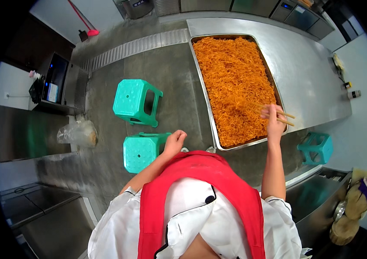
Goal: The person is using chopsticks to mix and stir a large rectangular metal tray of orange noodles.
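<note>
My right hand (273, 119) grips a pair of wooden chopsticks (285, 118). Their far ends reach into orange-coloured shredded food (232, 77), where a small tuft is blurred around the tips. The shreds fill a large rectangular metal tray (217, 137) nearly to its walls. My left hand (174, 142) hangs left of the tray, apart from it, with its fingers curled together and nothing visible in them. Below that hand, a green plastic stool (139, 155) stands on the floor.
The tray rests on a stainless steel table (306, 71). Another green stool (130, 100) stands left, a third (321, 149) at right. A clear plastic bag (78, 133) sits on the floor. Round wooden chopping blocks (344, 230) are at lower right; a red-handled broom (91, 31) leans far left.
</note>
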`<state>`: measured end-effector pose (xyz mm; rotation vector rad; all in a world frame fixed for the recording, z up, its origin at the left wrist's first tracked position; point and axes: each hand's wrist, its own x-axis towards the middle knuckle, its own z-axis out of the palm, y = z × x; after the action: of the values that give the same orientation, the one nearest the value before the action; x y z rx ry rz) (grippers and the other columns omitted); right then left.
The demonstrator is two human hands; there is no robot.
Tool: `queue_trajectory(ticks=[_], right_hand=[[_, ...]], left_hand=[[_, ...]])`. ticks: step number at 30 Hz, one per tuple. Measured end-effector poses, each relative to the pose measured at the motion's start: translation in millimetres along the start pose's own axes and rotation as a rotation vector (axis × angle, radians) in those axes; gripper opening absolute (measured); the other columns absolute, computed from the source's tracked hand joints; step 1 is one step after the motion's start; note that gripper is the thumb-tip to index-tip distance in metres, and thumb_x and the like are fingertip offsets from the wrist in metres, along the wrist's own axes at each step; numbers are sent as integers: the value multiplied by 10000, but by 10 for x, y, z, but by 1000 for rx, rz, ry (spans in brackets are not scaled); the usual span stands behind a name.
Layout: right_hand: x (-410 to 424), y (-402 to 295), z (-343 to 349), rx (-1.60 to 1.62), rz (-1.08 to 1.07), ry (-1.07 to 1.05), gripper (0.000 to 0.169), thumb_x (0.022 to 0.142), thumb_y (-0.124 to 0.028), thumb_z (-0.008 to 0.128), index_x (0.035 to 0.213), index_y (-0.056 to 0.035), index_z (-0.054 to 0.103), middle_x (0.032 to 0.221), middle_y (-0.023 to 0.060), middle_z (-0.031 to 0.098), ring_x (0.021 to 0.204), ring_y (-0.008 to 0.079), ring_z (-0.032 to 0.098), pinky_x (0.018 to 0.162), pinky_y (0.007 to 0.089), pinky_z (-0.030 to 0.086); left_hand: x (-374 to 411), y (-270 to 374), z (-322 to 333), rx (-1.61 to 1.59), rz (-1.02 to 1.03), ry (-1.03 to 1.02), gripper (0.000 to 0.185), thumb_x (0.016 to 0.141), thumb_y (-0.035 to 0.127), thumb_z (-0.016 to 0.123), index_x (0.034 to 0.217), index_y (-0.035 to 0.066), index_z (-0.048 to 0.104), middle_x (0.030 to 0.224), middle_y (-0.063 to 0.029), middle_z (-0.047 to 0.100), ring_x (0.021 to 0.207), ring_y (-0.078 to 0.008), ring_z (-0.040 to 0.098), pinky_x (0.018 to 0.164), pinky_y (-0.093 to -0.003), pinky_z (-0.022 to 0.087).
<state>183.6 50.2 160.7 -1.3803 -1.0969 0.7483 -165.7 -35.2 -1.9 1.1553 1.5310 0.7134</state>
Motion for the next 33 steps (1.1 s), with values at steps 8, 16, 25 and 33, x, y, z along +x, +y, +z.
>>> queue_trajectory(ticks=[8, 16, 25, 33], right_hand=[[-249, 166, -233, 6, -8, -74, 209, 962, -111, 503, 910, 55, 618, 902, 124, 640, 737, 163, 650, 601, 264, 564], [-474, 296, -303, -371, -484, -281, 59, 838, -5, 612, 883, 30, 623, 942, 160, 633, 863, 320, 615, 758, 367, 501], [-431, 643, -174, -459, -471, -299, 120, 769, 14, 664, 884, 4, 633, 1007, 150, 611, 918, 335, 591, 783, 384, 498], [-642, 674, 65, -641, -314, -264, 220, 736, 47, 673, 941, -21, 634, 1071, 148, 591, 961, 342, 578, 789, 387, 507]], left_hand=[[129, 321, 117, -22, 53, -11, 193, 933, 199, 539, 906, 25, 617, 640, -31, 569, 558, -89, 520, 515, -267, 424], [263, 590, 311, 1, 95, -22, 176, 956, 198, 514, 940, 48, 605, 617, 17, 496, 529, -52, 450, 473, -223, 377], [588, 728, 248, -11, 46, -65, 171, 948, 170, 524, 909, 29, 612, 607, 7, 520, 533, -63, 469, 483, -255, 383], [1522, 815, 43, 97, 171, -278, 194, 971, 221, 492, 962, 56, 594, 621, 28, 479, 509, -54, 436, 453, -231, 365]])
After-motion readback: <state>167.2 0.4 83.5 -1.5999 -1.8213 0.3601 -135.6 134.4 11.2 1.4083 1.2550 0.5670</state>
